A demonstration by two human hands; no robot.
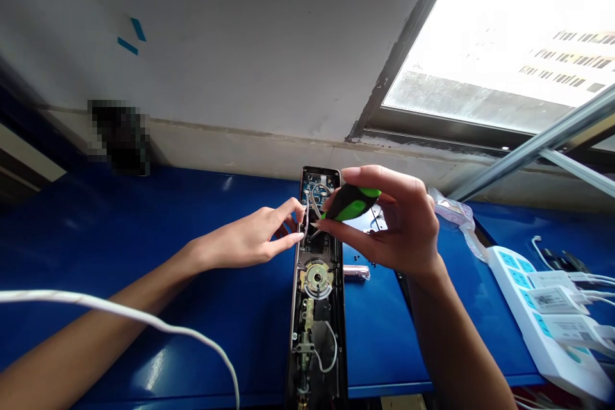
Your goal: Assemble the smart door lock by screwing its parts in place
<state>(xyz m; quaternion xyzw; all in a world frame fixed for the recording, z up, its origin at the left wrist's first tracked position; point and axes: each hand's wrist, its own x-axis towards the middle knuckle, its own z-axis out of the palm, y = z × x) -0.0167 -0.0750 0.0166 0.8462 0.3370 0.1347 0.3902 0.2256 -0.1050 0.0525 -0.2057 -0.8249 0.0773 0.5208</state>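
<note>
A long, opened door-lock body (pixel 317 307) lies lengthways on the blue bench, its circuit board, brass gear and wires exposed. My right hand (pixel 398 224) is closed around a green-and-black screwdriver (pixel 353 202), whose tip points down into the upper part of the lock. My left hand (pixel 254 240) reaches in from the left, and its fingertips pinch a thin grey wire (pixel 305 221) at the lock's left edge. The two hands almost touch over the lock.
A white power strip (pixel 538 314) with several plugged adapters lies at the right. A white cable (pixel 144 320) crosses the lower left. A small metal part (pixel 356 273) and tiny screws rest beside the lock. A plastic bag (pixel 454 211) sits behind my right hand. Wall and window stand behind.
</note>
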